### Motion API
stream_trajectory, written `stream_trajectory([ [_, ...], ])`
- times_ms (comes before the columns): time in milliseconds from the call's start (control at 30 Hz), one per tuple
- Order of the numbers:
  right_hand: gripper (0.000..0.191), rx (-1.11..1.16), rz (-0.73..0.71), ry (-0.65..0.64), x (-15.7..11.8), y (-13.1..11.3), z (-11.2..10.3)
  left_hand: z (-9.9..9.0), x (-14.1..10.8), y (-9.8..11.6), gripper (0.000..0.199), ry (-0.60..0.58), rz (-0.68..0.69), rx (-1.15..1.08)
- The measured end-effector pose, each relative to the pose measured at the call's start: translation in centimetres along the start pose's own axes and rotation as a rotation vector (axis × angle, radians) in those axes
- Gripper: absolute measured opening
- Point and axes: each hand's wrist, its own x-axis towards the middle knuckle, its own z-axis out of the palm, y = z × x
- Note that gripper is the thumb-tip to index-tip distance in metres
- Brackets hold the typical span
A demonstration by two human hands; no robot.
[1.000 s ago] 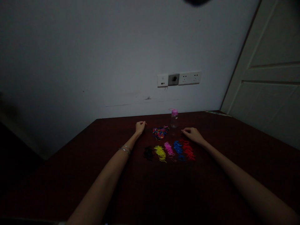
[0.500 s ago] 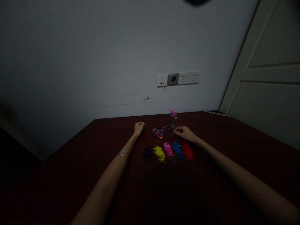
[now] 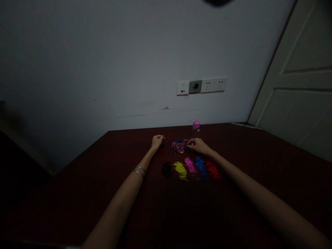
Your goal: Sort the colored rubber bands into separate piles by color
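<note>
My right hand [image 3: 198,145] is at the right edge of a mixed-colour pile of small bands or strings [image 3: 178,147], its fingertips pinched together. Whatever they hold, if anything, is too small to make out. Left of that pile my left hand [image 3: 157,141] rests on the table with curled fingers, and what may be in it is hidden. In a row nearer me lie sorted heaps: black strands [image 3: 167,169], yellow strands [image 3: 181,171], pink strands [image 3: 191,165], blue strands [image 3: 201,164] and red strands [image 3: 213,169].
A clear bottle with a pink lid [image 3: 196,123] stands behind my right hand. The dark red table [image 3: 103,180] meets a pale wall carrying a row of sockets [image 3: 201,86]. A panelled door [image 3: 298,100] is at the right.
My right hand has moved left, from beside the bottle to the edge of the mixed pile. My left hand stays in place. The whole view has shifted slightly.
</note>
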Motion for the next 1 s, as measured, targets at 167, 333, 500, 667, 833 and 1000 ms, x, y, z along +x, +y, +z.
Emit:
stream_trajectory([
  [167,0.028,-0.021,0.016,0.035,-0.3,-0.1,0.1,-0.1,-0.1,0.2,0.033,-0.006,-0.017,0.008],
  [333,0.027,-0.023,0.028,0.04,-0.6,-0.6,0.0,-0.4,-0.4,0.7,0.032,-0.002,-0.005,0.002],
  [500,0.028,-0.042,0.031,0.074,-1.0,-1.0,0.0,-0.5,-0.9,1.3,0.032,0.009,-0.031,0.017],
  [667,0.029,-0.091,0.025,0.114,-1.2,-1.1,0.1,-0.5,-0.9,1.3,0.032,0.006,-0.04,0.031],
  [833,0.028,-0.106,0.036,0.093,-1.3,-1.1,0.2,-0.5,-0.8,0.9,0.033,-0.003,-0.032,0.024],
  [1000,0.028,-0.121,0.053,0.098,-1.4,-1.4,0.3,-0.5,-0.8,0.8,0.034,-0.012,-0.029,0.022],
])
